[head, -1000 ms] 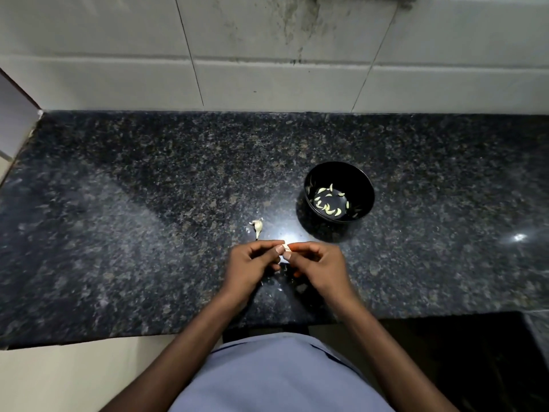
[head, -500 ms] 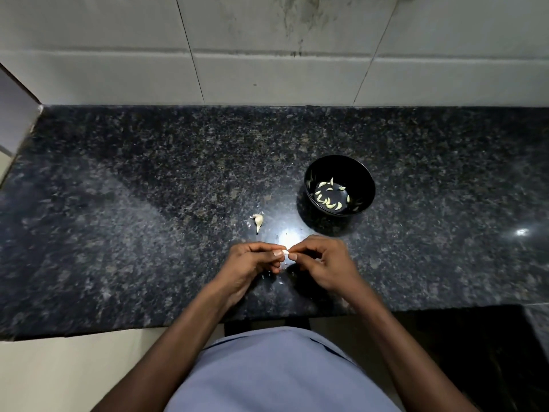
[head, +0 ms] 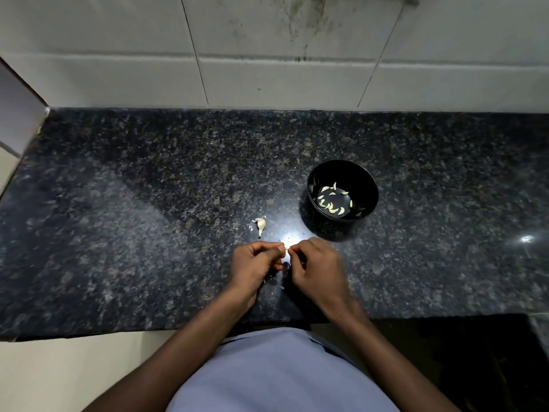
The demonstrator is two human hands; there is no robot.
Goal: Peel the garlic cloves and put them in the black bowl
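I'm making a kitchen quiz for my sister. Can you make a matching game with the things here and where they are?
Things:
1. peeled cloves
2. unpeeled clove
3. black bowl
4. small clove

Places:
A. pinched between both hands
B. lying alone on the counter, left of the bowl
C. inside the bowl
D. standing on the counter, right of the hands

Pairs: 1-C, 2-B, 3-D, 4-A

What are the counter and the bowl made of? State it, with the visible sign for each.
Counter: looks like polished granite, going by the speckled dark grain and the mirror-like light glare. Black bowl: glossy, smooth wall; plastic or glazed ceramic, the picture cannot settle which.
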